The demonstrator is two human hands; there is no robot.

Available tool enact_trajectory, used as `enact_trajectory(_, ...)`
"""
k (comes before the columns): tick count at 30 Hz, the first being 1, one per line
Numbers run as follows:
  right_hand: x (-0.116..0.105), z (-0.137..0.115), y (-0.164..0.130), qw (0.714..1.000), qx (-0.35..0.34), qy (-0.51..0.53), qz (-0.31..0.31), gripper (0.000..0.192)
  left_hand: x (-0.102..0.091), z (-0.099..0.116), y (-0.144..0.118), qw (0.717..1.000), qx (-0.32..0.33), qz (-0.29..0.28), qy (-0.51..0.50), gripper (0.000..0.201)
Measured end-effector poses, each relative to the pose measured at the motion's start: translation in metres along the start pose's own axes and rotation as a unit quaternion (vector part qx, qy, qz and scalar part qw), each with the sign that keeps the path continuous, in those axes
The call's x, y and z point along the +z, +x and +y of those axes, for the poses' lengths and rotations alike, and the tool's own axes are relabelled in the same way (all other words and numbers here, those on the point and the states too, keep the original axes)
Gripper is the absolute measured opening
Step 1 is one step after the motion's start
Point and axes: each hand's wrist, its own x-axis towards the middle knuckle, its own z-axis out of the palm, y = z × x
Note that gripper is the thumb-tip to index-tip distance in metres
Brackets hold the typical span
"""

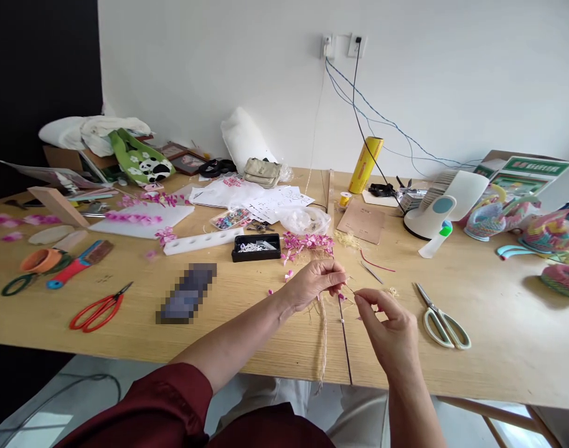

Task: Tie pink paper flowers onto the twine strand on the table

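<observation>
Above the front of the table, my left hand point(318, 281) is closed, with a pale braided cord point(322, 348) hanging below it over the table's edge. My right hand point(390, 326) pinches a thin strand point(350, 289) between thumb and forefinger. That strand runs across the short gap to my left fingers; its exact kind is too fine to make out. Just beyond my left hand lies a heap of pink petals point(307, 244), with a few loose ones under my hands. White-handled scissors point(446, 320) rest to the right of my right hand.
Red-handled scissors point(100, 309), a brush point(81, 262) and a blurred-out dark object point(187, 294) lie on the left. A black tray point(256, 247) of small white pieces stands mid-table. Further right are a white fan point(446, 202), a yellow roll point(366, 165) and woven baskets point(485, 218).
</observation>
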Motion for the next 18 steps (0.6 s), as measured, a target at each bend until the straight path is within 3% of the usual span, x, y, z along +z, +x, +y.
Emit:
enact_trajectory(6, -0.006, -0.001, 0.005, 0.993, -0.076, -0.09, -0.002, 0.012, -0.004, 0.007, 0.003, 0.986, 0.078, -0.013, 0.147, 0.032)
enact_trajectory(13, -0.003, -0.004, 0.002, 0.984, -0.091, -0.143, 0.055, 0.012, -0.001, 0.009, -0.006, 0.883, 0.276, -0.006, 0.38, 0.017)
enact_trajectory(18, 0.001, -0.006, -0.002, 0.985, -0.082, -0.126, 0.089, 0.01, -0.008, 0.0, -0.008, 0.86, 0.314, 0.039, 0.4, 0.013)
